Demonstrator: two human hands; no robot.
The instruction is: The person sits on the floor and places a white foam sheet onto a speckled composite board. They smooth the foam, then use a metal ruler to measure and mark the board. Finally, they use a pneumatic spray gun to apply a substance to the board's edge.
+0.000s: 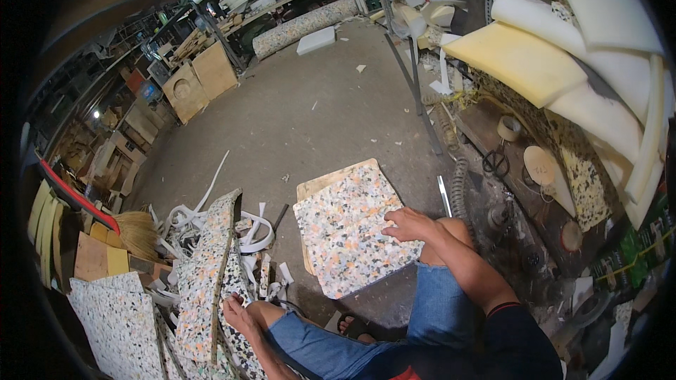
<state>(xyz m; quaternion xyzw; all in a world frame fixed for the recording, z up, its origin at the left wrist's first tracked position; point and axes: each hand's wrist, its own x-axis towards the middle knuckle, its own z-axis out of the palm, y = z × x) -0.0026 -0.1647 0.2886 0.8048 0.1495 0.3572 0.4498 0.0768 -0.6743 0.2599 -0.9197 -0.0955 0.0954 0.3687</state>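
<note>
Right hand (pixel 403 225) on speckled foam square (pixel 352 239), fingers loosely apart; square overlaps tan board (pixel 318 183) on floor (pixel 282 127). Left hand (pixel 239 314) by foam offcut (pixel 197 295), grip can't tell. Probably aligning; any adjustment calls for even pressure.

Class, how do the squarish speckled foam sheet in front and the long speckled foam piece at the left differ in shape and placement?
The squarish sheet is broad, whereas the long piece is narrow. The squarish sheet lies on a tan panel, whereas the long piece lies among other foam pieces. Both have multicoloured speckles, including orange and black.
</note>
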